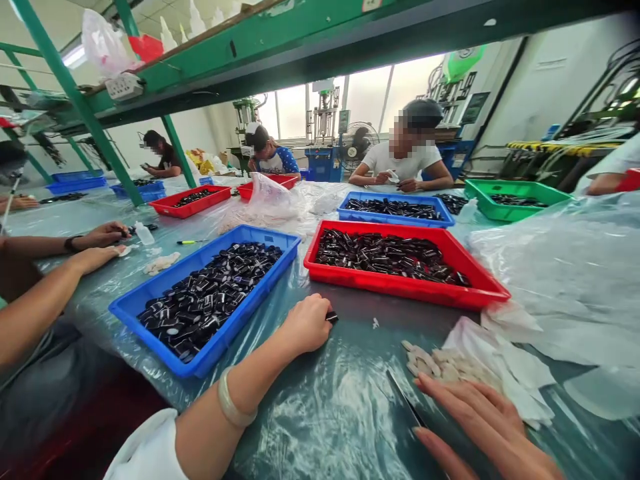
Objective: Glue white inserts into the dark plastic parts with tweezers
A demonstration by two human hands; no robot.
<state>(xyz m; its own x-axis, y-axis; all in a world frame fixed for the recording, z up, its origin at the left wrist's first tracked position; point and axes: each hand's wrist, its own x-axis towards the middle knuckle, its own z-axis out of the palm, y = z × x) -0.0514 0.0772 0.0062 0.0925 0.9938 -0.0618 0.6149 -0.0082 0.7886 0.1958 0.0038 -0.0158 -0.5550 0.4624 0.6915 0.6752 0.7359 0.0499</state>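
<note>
My left hand [305, 325] is clenched on a small black plastic piece [331, 317], its tip pointing right. My right hand [480, 427], open and flat, maybe touches a thin dark blade [403, 399].

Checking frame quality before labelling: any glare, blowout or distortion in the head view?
Head view: windows blown out white; glare streaks on the plastic table cover; wide-angle bending of the green shelf beam at the edges; left hand and blue tray sharp; right hand slightly soft at the frame's bottom.
</note>
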